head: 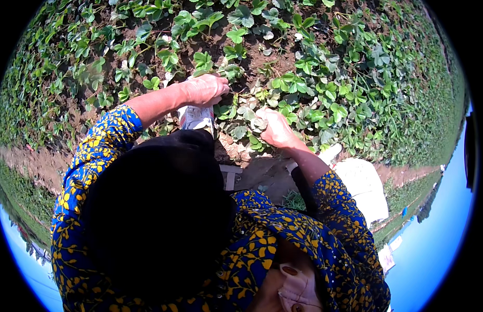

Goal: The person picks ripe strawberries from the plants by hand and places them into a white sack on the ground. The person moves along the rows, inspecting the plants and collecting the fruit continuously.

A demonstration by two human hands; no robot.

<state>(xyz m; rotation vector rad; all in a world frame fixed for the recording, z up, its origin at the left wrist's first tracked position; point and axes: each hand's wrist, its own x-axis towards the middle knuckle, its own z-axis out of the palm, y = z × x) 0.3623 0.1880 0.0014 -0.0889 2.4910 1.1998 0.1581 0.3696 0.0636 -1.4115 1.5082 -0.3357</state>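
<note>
Low strawberry plants [292,84] with green leaves grow from brown soil in front of me. My left hand [205,89] is down among them, just above a white shoe [196,117]. Its fingers are curled, and whatever may be inside them is hidden. Lower and to the right, my right hand [275,128] has thumb and fingers closed on a pale, greyish strawberry leaf [259,124]. More dull, partly withered leaves [246,112] lie between the two hands. Both forearms come out of blue sleeves with a yellow flower pattern.
A full white sack [360,187] stands at my right, beside another white shoe [330,153]. Part of a light-coloured frame [229,173] shows below my hands. A large dark shape [159,218] hides the lower middle. Bare soil paths [34,165] border the bed.
</note>
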